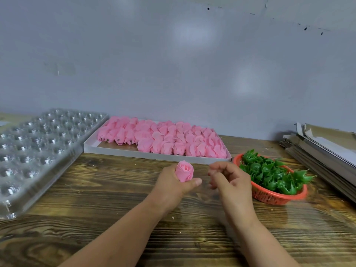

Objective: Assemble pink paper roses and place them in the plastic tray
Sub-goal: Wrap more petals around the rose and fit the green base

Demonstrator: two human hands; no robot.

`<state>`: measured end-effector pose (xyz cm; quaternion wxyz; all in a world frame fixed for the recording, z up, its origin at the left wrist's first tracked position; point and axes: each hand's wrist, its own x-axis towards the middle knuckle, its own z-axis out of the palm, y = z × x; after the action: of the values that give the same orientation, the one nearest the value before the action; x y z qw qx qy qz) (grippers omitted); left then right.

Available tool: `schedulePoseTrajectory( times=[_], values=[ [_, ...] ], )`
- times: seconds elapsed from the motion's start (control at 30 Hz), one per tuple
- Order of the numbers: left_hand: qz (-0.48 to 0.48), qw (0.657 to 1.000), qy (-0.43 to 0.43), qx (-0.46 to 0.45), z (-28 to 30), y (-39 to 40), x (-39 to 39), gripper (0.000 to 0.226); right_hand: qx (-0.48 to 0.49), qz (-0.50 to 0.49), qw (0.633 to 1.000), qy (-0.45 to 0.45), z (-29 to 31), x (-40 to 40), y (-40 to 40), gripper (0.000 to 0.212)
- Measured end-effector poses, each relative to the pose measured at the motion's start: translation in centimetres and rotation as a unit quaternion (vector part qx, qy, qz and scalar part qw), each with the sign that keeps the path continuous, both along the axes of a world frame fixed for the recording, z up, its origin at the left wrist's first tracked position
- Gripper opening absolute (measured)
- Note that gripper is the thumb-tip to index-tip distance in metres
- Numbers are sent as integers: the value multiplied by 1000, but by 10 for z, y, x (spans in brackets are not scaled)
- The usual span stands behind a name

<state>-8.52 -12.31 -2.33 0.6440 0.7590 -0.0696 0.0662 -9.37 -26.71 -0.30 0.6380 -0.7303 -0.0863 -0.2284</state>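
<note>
My left hand (173,185) grips a pink paper rose (184,171) upright, its fingers and thumb wrapped round the base. My right hand (229,180) hovers just right of it with loosely curled fingers and holds nothing. The clear plastic tray (38,145) with several round cups lies at the left of the table, and its cups hold no roses. A white flat box (119,150) behind my hands holds several rows of pink paper rose heads (165,139).
A red plastic basket (269,195) full of green plastic calyxes (269,172) stands at the right, close to my right hand. A stack of flat cardboard (323,147) lies at the far right. A grey wall runs behind the wooden table (96,209).
</note>
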Motion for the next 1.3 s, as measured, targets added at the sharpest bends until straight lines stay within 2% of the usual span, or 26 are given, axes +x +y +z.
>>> schedulePoseTrajectory(
  times=[0.1, 0.17, 0.23, 0.3, 0.37, 0.57, 0.63, 0.73, 0.8, 0.97, 1.1, 1.3],
  values=[
    [-3, 1000, -11, -2, 1, 0, 2, 26, -58, 20, 995, -77, 5, -6, 1, 20],
    [-4, 1000, -24, -4, 3, -2, 2, 27, -112, 51, 985, -117, 6, -10, 2, 26],
    [-20, 999, -33, -18, 5, -5, 1, 26, -157, 81, 977, -119, 5, -12, 4, 33],
    [-56, 997, -26, -34, 8, -8, 0, 13, -196, 91, 968, -128, 4, -12, 4, 39],
    [-80, 996, -32, -33, 9, -10, -3, 10, -215, 91, 962, -139, 3, -11, 4, 39],
    [-93, 994, -60, -4, 5, -9, -4, 5, -217, 90, 964, -128, 0, -9, 2, 22],
    [-88, 995, -52, 0, 1, -7, -2, 14, -214, 94, 963, -130, 0, -10, 3, 17],
    [-95, 995, -23, -20, 0, -6, -1, 28, -209, 85, 964, -137, 2, -10, 3, 24],
    [-95, 995, -11, -30, -1, -6, 0, 27, -210, 69, 965, -141, 3, -9, 1, 30],
    [-94, 995, -9, -22, -2, -7, 1, 34, -255, 46, 952, -162, 0, -6, 2, 22],
    [-107, 994, -16, -25, -2, -6, 1, 31, -272, 35, 952, -137, 0, -5, 1, 21],
    [-115, 992, -32, -39, -3, -6, 0, 22, -231, 100, 964, -84, 3, -8, 2, 19]
  ],
)
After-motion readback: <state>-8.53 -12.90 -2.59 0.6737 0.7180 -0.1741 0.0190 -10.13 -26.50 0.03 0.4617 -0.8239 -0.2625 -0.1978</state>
